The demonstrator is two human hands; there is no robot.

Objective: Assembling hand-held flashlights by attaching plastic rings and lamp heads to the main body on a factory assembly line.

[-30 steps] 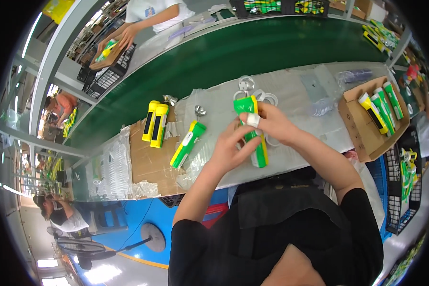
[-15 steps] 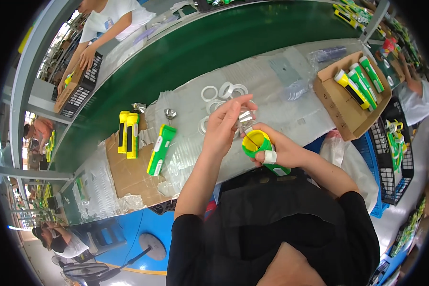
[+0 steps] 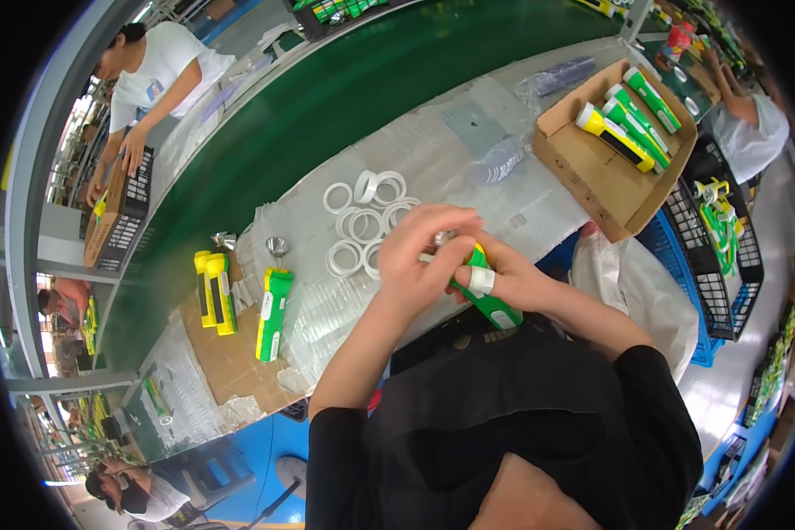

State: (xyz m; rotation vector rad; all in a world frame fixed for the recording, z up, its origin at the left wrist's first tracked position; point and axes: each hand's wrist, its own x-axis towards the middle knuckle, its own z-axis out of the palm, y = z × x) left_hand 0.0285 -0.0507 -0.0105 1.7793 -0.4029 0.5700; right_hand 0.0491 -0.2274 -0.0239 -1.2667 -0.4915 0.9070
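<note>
My right hand [image 3: 511, 276], a white wrap on its thumb, is closed around a green and yellow flashlight body [image 3: 500, 311], held tilted in front of my chest. At its upper end my left hand [image 3: 420, 265] is closed on a shiny silver reflector [image 3: 443, 237], which shows only partly between the fingers. Whether the reflector is seated in the flashlight's mouth is hidden by the hands. Just beyond my left hand lie several white rings [image 3: 362, 225]. Farther left rest a green flashlight body [image 3: 274, 314] with a loose reflector [image 3: 277, 246] at its end, and two yellow ones [image 3: 220, 296].
A cardboard box [image 3: 583, 190] holding several flashlights stands at the right, beside black crates [image 3: 724, 291] and a white sack [image 3: 640, 296]. The green conveyor belt [image 3: 327, 115] runs beyond the plastic-covered bench. Across it, a person in a white shirt [image 3: 163, 75] handles a crate.
My left hand has lowered the reflector onto the flashlight's open end, and its fingers have closed in around it. The flashlight's yellow mouth is now mostly covered. The view has shifted.
</note>
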